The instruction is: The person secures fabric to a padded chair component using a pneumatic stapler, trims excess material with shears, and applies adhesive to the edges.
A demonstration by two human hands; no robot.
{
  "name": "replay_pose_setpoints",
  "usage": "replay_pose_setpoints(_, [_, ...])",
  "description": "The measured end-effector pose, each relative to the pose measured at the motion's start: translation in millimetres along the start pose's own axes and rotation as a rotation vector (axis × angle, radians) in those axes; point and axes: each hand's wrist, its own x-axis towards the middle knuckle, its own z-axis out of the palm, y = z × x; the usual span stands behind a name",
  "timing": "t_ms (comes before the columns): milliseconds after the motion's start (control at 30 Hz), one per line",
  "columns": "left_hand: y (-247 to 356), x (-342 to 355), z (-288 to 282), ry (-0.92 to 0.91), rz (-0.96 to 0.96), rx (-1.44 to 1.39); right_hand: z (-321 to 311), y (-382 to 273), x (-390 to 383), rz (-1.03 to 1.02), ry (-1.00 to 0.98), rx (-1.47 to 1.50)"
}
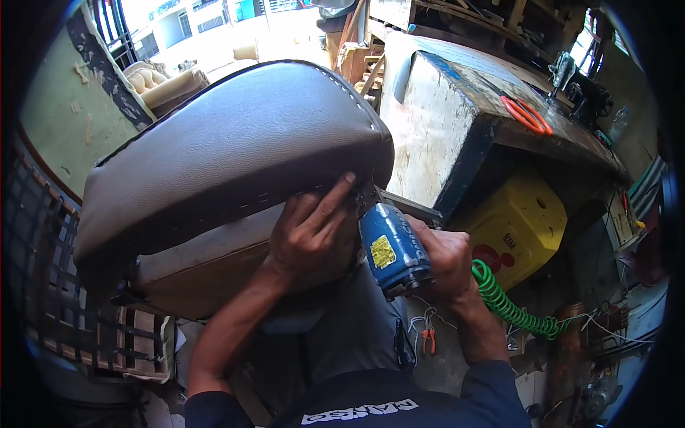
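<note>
Your dark shirt (285, 412) bears white lettering. Your left hand (310, 232) reaches forward, fingers (337, 198) extended, slightly spread, resting on the lower edge of the brown padded piece (235, 143) across your front. Your right hand (448, 260) is curled firmly round the blue staple gun (389, 242), yellow-labelled, its nose close to that edge. Rightward stands the worktop (492, 75), scissors (526, 115) near its rim; bright open ground (285, 36) shows farthest off.
</note>
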Motion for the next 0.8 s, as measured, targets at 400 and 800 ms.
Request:
replay_pose_setpoints(400, [4.5, 4.5, -3.5, 0.008, -0.061, -0.068, 15.0, -3.3, 0.4, 0.044, 0.029, 0.021])
replay_pose_setpoints(800, [1.5, -7.6, -2.1, 0.237, -0.117, -0.255, 34.7, -27.0, -17.6, 0.18, 0.158, 0.239])
